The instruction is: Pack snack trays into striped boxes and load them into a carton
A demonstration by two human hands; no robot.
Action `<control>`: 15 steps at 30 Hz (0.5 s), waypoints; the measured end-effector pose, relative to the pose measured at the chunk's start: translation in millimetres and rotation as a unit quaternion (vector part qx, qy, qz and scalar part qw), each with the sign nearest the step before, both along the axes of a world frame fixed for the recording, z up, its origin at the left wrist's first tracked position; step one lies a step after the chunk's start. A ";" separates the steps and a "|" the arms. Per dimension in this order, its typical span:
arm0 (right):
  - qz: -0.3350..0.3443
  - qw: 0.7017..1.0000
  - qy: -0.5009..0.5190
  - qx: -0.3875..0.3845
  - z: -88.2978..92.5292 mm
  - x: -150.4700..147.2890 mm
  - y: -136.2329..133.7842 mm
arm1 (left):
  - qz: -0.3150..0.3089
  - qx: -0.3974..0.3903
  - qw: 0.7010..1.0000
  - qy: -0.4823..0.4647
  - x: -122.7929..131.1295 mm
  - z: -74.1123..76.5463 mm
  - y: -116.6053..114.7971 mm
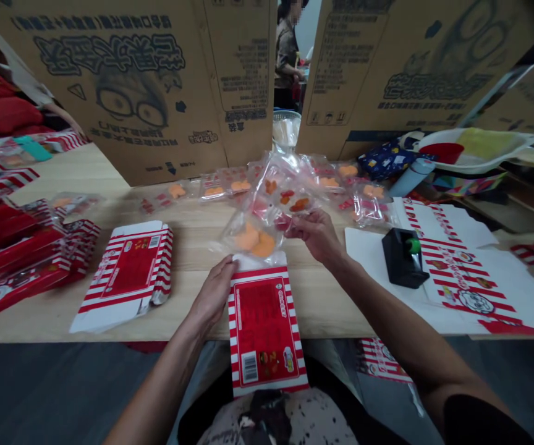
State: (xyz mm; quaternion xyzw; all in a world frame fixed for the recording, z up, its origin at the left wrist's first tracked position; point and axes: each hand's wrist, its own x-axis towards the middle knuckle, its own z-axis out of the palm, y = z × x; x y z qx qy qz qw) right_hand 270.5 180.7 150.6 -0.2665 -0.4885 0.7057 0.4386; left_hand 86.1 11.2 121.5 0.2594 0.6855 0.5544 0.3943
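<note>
A stack of striped cartons lies at left on the table. The left hand grips the far end of a red-striped carton, its long axis pointing straight ahead from lap to table edge. Just beyond, a bag of orange sweets is pinched by the closed right hand. A tape dispenser stands further right.

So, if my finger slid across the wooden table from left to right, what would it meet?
Stacked red cardboard boxes → flat red-and-white striped cartons → left hand → red-and-white striped carton → right hand → black tape dispenser → white sheet with red stripes
</note>
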 end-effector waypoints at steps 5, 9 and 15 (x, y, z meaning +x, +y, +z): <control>0.065 0.993 -0.093 -0.026 -5.1 21.6 4.6 | -0.075 0.057 0.995 -0.045 7.7 4.8 -7.6; 0.089 0.981 -0.169 -0.021 10.3 34.5 19.9 | 0.005 0.079 0.996 0.039 25.7 5.4 -8.6; 0.164 0.960 -0.200 0.102 47.4 41.1 33.5 | 0.000 0.150 0.977 0.154 31.3 -4.5 -15.2</control>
